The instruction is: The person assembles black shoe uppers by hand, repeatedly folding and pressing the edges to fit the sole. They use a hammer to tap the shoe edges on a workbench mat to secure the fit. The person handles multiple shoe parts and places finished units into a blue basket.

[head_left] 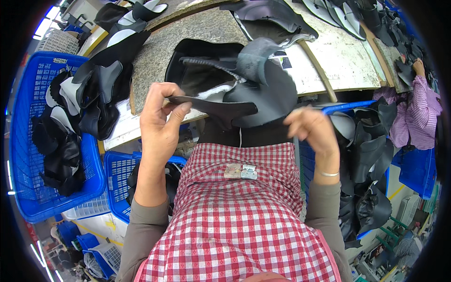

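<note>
My left hand (161,120) pinches the edge of a black leather shoe upper (211,107) between thumb and fingers, at the near edge of the workbench. The piece has curved flaps and a pale lining that shows inside. Its right part curls up in a broad, smooth flap (278,89), somewhat blurred. To the right of that flap my right hand (312,129) is raised, with a bracelet at the wrist. Motion smears its fingers, so whether they hold anything cannot be made out.
Blue baskets with black leather pieces stand at left (28,141) and right (347,107). A wooden stick (317,70) lies on the worn workbench (188,30). More black pieces (275,19) lie farther back. A person in a checked sleeve (420,110) handles pieces at far right.
</note>
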`<action>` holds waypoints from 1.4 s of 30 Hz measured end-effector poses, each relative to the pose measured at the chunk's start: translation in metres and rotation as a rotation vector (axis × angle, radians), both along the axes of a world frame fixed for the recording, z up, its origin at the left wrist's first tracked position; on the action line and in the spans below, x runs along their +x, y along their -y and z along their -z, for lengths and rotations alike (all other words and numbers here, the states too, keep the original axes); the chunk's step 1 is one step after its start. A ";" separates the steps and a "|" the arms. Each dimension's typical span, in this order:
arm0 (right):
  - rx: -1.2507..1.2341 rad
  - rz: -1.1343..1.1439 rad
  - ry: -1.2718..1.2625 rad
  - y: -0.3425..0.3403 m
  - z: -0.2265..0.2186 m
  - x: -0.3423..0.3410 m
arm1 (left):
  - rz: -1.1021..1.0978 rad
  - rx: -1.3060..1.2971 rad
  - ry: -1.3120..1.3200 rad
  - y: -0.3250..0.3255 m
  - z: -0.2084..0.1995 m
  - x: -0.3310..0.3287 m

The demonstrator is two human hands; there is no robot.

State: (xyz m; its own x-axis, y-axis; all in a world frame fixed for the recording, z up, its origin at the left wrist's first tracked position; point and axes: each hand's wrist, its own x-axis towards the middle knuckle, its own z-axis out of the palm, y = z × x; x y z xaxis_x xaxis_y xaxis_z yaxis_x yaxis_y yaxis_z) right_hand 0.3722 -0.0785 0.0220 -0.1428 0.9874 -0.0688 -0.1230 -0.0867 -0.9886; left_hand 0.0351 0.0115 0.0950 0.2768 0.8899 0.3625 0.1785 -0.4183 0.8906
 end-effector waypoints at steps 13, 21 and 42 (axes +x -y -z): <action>0.070 -0.008 -0.015 -0.014 0.015 -0.087 | 0.027 0.209 -0.464 0.024 -0.023 0.007; 0.185 -0.165 -0.957 -0.068 -0.060 -0.078 | -0.069 0.439 -0.418 0.025 -0.030 0.007; 1.250 0.193 0.893 -0.094 -0.015 -0.125 | -0.103 0.306 -0.153 0.004 0.042 -0.033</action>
State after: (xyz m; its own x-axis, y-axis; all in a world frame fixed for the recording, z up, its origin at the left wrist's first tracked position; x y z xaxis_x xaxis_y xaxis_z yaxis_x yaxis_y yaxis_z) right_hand 0.2469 0.0157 0.0371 -0.3742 0.4764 0.7957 0.6147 0.7698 -0.1718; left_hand 0.0021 0.0076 0.0532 0.2632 0.7726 0.5778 0.3556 -0.6344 0.6863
